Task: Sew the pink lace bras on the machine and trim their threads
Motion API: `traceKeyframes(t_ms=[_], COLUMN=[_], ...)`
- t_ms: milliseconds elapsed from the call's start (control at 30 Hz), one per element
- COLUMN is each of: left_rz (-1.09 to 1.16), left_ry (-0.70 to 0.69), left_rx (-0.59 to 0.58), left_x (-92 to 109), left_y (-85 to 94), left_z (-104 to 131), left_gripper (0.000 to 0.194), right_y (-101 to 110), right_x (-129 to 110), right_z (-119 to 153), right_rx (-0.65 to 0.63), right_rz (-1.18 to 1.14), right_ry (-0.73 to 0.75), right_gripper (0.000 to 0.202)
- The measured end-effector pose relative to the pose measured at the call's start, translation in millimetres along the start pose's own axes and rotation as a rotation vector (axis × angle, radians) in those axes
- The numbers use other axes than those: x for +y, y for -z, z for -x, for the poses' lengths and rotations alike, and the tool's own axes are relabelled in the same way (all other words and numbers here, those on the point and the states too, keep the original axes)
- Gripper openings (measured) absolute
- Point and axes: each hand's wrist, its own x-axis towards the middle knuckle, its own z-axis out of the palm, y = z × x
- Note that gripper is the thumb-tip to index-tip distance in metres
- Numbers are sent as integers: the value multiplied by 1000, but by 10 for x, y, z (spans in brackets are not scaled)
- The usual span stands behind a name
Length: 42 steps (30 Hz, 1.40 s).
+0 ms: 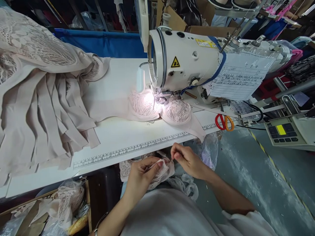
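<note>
Over my lap, my left hand (pixel 144 170) pinches the edge of a pale pink lace bra (pixel 162 175) between thumb and fingers. Just to its right, my right hand (pixel 188 160) is closed in a pinch by the bra's edge; whatever its fingertips hold is too small to make out. Another lace bra (pixel 177 112) lies on the white sewing table (pixel 118 132), one part under the lit needle area of the sewing machine (pixel 187 59). Neither hand touches that one.
A heap of bras (pixel 41 98) covers the table's left side, bands hanging toward me. Red and orange scissors (pixel 224 122) rest near the right edge, close to a printed ruler (pixel 133 150). A control box (pixel 286 132) stands right; a scrap-filled box (pixel 90 205) sits lower left.
</note>
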Motion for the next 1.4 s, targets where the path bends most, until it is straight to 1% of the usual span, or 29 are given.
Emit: traceKeyframes(t_ms=[100,167,233,267,367,533,667,767,800,833,900,967,1033,1067,1100,1133,1167,1200,1233,1267,1300,1333,1367,1400], left_rz=[32,58,69,69,60,41,42,31,33,40,65,91,88,85,95,122,157,178,168,112,18,-86,-182,-251], left_ry=[27,45,55,58,57,46,62,73,73,74,86,100,70,15,-62,-142,-211,-257,-270,-263,-251,-253,-268,-299], left_rx=[-21,-42,-56,-60,-65,-84,-98,-66,-49,-33,-12,-1,-3,-22,-66,-144,-259,-402,-556,-691,-779,-809,-795,-750], left_x=[43,65,70,67,50,42,36,15,6,-2,-14,-19,-29,-45,-72,-113,-167,-231,-299,-364,-417,-452,-462,-446], left_y=[7,6,7,9,18,26,24,36,42,48,66,99,158,196,235,271,298,312,310,295,274,254,248,264], left_z=[-6,-6,-6,-5,-1,3,-1,1,5,10,24,33,22,5,-23,-60,-106,-157,-211,-261,-303,-331,-341,-329], left_gripper=[23,21,20,20,19,21,24,26,26,25,25,25,24,24,29,41,58,77,92,98,91,72,50,33], right_y=[1,-15,-38,-49,-83,-133,-135,-83,-62,-44,-24,-24,-31,-35,-40,-50,-67,-92,-123,-157,-186,-204,-204,-182], right_x=[-31,-37,-21,-9,27,34,33,94,133,182,291,382,417,408,383,348,308,268,233,207,191,183,182,187], right_z=[-10,-25,-40,-45,-57,-75,-92,-86,-76,-62,-25,15,53,69,82,91,94,91,82,68,53,40,32,31], right_rx=[-83,-111,-131,-140,-146,-121,-71,10,19,5,-70,-164,-224,-245,-269,-298,-337,-392,-470,-554,-631,-688,-713,-707], right_rz=[93,93,35,-8,-110,-139,-132,-197,-197,-169,-6,207,309,293,233,143,29,-95,-208,-296,-353,-382,-386,-360], right_ry=[13,-20,-55,-66,-68,-72,-66,-20,-2,5,-22,-55,-23,36,113,196,283,358,409,437,451,465,485,519], right_gripper=[53,45,33,30,28,29,33,42,46,50,52,45,37,38,41,44,45,46,47,49,52,55,58,61])
